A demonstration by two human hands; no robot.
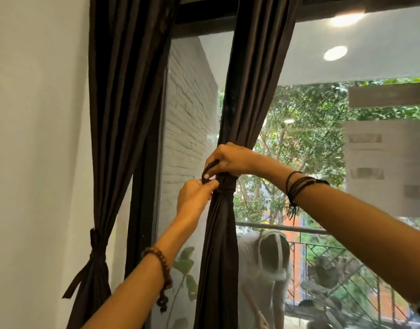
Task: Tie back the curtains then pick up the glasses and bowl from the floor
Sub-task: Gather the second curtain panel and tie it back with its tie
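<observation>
Curtains of dark brown cloth hang at a tall window with a black frame [142, 210]. No container shows in the view, and neither the glasses, the bowl nor the floor can be seen. The left curtain [123, 96] falls beside a plain white wall [33, 138] and is already gathered low down by a matching tie-back [95, 245], whose loose end dangles to the left. The middle curtain [247, 103] hangs in front of the glass and is bunched tight at mid-height, where a band of the same dark cloth [225, 186] wraps around it.

Through the glass [323, 150] show a white brick wall [190, 119], green trees, a railing [306, 231] and reflected ceiling lights. A faint reflection of the person also appears low in the pane.

Both arms reach up and forward to the bunched cloth. The left hand [194, 198], with a bracelet of brown wooden beads [160, 264] on its wrist, is closed, its fingertips pinching the band at the left side of the bunch. The right hand [228, 160] comes in from the right with dark cord bracelets [299, 186] on its wrist; it bends down over the top of the bunch, fingers clenched on a strip of the dark band, thumb and forefinger touching the left hand's fingertips.
</observation>
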